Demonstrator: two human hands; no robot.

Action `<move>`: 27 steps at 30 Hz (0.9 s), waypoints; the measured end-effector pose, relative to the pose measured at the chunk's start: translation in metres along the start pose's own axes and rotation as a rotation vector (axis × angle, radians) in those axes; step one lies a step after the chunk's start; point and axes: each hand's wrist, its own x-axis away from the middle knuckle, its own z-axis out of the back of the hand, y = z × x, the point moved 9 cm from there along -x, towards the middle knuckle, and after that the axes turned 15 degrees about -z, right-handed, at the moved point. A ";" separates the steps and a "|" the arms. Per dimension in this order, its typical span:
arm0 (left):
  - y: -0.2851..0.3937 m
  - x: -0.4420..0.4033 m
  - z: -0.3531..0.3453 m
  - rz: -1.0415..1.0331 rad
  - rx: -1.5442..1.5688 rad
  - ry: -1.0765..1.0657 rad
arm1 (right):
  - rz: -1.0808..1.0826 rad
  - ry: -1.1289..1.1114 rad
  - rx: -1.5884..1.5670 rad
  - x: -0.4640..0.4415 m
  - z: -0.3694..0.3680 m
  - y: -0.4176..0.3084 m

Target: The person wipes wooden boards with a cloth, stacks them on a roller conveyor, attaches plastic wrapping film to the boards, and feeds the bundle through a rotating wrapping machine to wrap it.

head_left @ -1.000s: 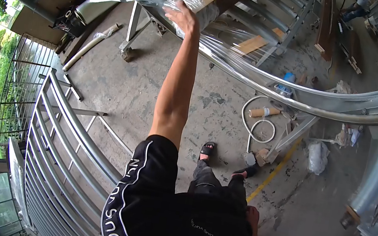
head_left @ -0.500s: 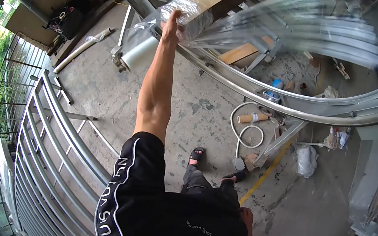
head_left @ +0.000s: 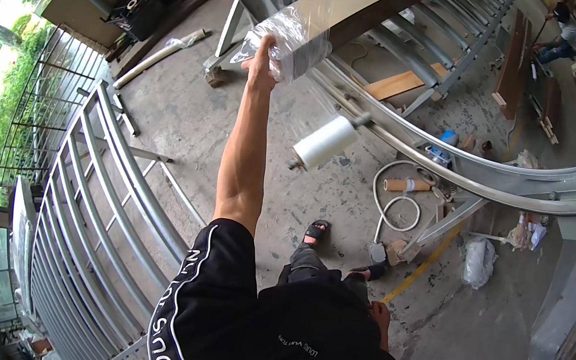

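Observation:
My left hand (head_left: 263, 62) is stretched far forward against the end of a long tan and dark brown panel (head_left: 361, 0). Clear plastic film (head_left: 295, 37) is wrapped around that end, and my fingers press and grip it, partly hidden by the film. A white film roll (head_left: 324, 142) on a rod hangs in the air right of my forearm, below the curved metal rail, with no hand on it. Faint stretched film runs between the wrapped end and the roll. My right hand (head_left: 379, 314) hangs low beside my body, its fingers too small to make out.
A curved metal rail (head_left: 507, 194) sweeps to the right. Barred metal frames (head_left: 97, 227) stand at left. A white hose (head_left: 380, 193), a cardboard tube (head_left: 406, 186) and a plastic bundle (head_left: 479, 262) lie on the floor. Another person (head_left: 564, 38) crouches at the far upper right.
The film roll has moved from left of my forearm to its right, beneath the rail. The wide sheet of film stretched toward the right has gone. My left hand stays at the wrapped end.

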 end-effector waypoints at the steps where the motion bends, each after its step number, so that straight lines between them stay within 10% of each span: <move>1: 0.015 0.017 0.009 -0.006 -0.026 0.052 | -0.039 -0.034 -0.068 -0.004 -0.001 0.003; 8: 0.067 0.042 0.049 -0.287 0.008 -0.260 | 0.078 -0.068 0.005 -0.014 -0.005 0.002; 11: 0.077 0.074 0.071 0.008 -0.153 -0.039 | 0.086 -0.101 0.026 -0.028 -0.014 0.018; 27: 0.091 0.077 0.122 -0.051 -0.347 0.145 | 0.319 -0.475 0.432 0.041 -0.018 -0.051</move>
